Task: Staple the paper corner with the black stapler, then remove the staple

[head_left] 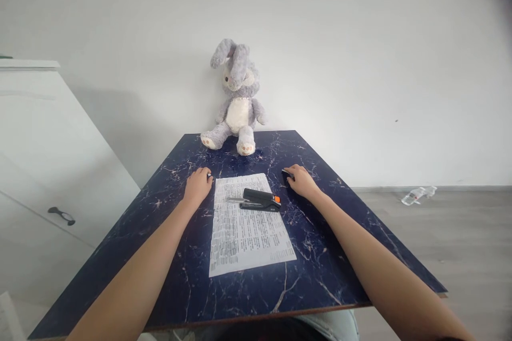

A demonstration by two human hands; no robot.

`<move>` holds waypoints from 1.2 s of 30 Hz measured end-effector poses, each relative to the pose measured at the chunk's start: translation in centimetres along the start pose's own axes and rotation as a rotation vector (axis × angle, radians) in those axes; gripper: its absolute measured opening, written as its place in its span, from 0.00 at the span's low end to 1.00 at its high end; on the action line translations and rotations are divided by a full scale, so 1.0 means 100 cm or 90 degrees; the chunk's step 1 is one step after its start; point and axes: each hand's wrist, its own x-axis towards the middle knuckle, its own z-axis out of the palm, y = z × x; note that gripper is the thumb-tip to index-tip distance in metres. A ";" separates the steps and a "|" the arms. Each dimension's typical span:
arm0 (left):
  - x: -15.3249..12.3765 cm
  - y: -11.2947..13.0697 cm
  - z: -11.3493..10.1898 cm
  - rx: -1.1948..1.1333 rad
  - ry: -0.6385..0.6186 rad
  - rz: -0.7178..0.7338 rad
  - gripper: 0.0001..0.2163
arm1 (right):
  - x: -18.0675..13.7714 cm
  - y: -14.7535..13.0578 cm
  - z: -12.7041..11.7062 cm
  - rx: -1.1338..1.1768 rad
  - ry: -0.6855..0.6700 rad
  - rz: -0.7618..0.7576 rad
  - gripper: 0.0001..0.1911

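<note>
Currently resting the left hand (197,185) on the dark marbled table (160,256), just beside the top left corner of the printed sheet (248,240). Curling its fingers under, so hiding whether anything is inside them. Resting the right hand (302,181) on the table too, just off the sheet's top right corner. Laying it palm down, fingers loosely apart, clamping on nothing. Fingertips meeting a small dark patch, too small to tell.

Showing the black stapler (260,200), orange at one end, lying across the upper part of the sheet, between the two hands and touching neither.

Also showing:
- grey plush rabbit (237,98), sitting at the table's far edge against the white wall (360,64)
- white cabinet (44,160), standing at the left
- clear plastic bottle (418,195), lying on the floor (460,245) at the right, well apart from the table
</note>
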 end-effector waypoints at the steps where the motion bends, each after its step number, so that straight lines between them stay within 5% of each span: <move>1: 0.000 0.001 -0.001 -0.005 0.007 -0.004 0.13 | 0.000 -0.001 0.000 0.002 -0.002 -0.008 0.23; 12: -0.002 0.007 -0.005 0.005 0.019 0.005 0.12 | -0.003 -0.013 -0.001 0.058 0.004 -0.016 0.19; 19: -0.012 0.033 -0.015 -0.154 0.077 0.028 0.11 | -0.012 -0.059 -0.020 0.240 0.077 -0.124 0.10; 23: -0.025 0.061 -0.023 -0.330 0.029 0.110 0.14 | -0.023 -0.089 -0.034 0.376 -0.062 -0.263 0.14; 27: -0.037 0.079 -0.029 -0.376 -0.011 0.167 0.17 | -0.030 -0.102 -0.034 0.331 -0.185 -0.353 0.27; 36: -0.045 0.091 -0.028 -0.405 -0.003 0.259 0.15 | -0.031 -0.098 -0.026 0.305 -0.202 -0.275 0.17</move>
